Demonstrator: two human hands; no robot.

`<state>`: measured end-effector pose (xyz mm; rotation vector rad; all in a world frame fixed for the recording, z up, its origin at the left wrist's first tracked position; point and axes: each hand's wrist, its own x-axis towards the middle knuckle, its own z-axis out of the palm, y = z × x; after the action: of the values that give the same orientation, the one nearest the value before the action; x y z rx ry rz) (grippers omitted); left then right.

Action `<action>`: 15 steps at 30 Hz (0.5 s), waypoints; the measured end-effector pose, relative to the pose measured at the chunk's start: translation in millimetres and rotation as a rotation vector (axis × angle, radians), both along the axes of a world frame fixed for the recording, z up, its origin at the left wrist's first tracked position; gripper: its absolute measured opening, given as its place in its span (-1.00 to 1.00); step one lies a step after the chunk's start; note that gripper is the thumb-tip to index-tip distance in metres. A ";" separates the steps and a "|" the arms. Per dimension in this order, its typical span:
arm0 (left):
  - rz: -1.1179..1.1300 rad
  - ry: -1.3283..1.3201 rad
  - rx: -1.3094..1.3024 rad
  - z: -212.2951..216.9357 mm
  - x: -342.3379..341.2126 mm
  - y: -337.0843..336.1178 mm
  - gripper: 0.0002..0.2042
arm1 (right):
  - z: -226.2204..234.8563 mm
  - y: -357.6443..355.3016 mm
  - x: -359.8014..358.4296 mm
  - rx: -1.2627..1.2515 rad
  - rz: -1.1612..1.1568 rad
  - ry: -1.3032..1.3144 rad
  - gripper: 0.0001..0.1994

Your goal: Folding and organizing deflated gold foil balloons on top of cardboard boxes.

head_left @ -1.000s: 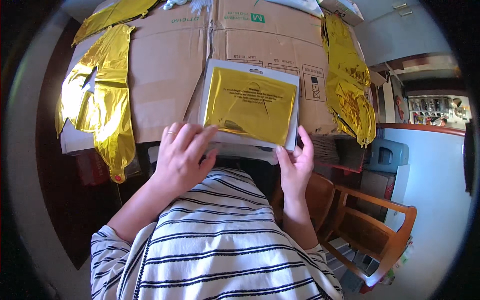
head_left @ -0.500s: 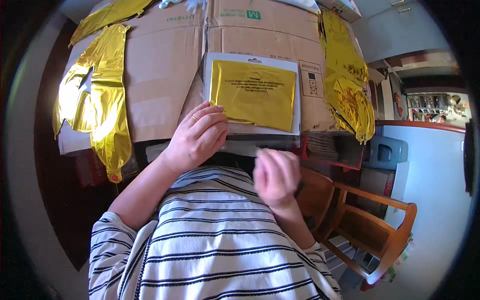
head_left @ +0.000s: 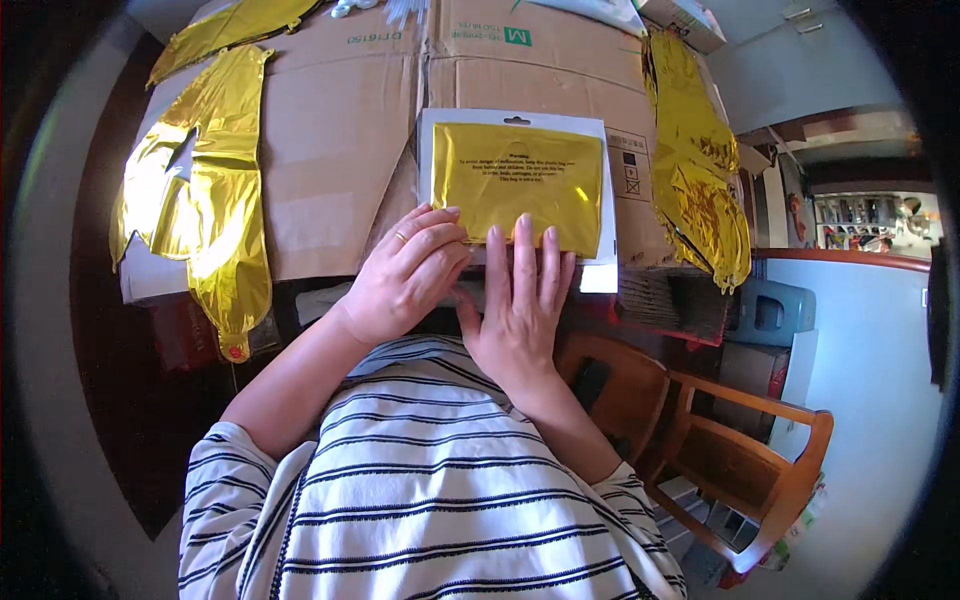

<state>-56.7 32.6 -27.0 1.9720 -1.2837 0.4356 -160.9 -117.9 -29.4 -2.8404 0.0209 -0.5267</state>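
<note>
The left hand (head_left: 405, 280) curls at the near-left corner of a flat gold package (head_left: 515, 195), though whether it pinches I cannot tell; the right hand (head_left: 520, 320), fingers straight and loose, rests over its near edge. Touched by both, the package lies just ahead on the cardboard (head_left: 325, 170), long axis left to right, shiny, white-bordered, dark-printed.
</note>
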 end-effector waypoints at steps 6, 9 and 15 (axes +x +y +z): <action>0.005 -0.021 0.023 -5.4 0.0 1.4 -0.76 | -6.8 -8.0 -2.3 -0.004 0.035 0.089 -0.32; 0.010 -0.028 0.029 -5.6 0.1 0.6 -0.77 | -6.9 -14.0 -3.2 -0.012 0.071 0.084 -0.33; 0.013 -0.053 0.066 -9.0 -0.1 1.3 -0.75 | -6.5 -12.9 -1.6 -0.024 0.051 0.107 -0.32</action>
<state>-56.8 33.9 -36.0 2.0369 -1.3346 0.4596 -162.4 -130.8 -35.9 -2.8813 -0.0389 -0.3660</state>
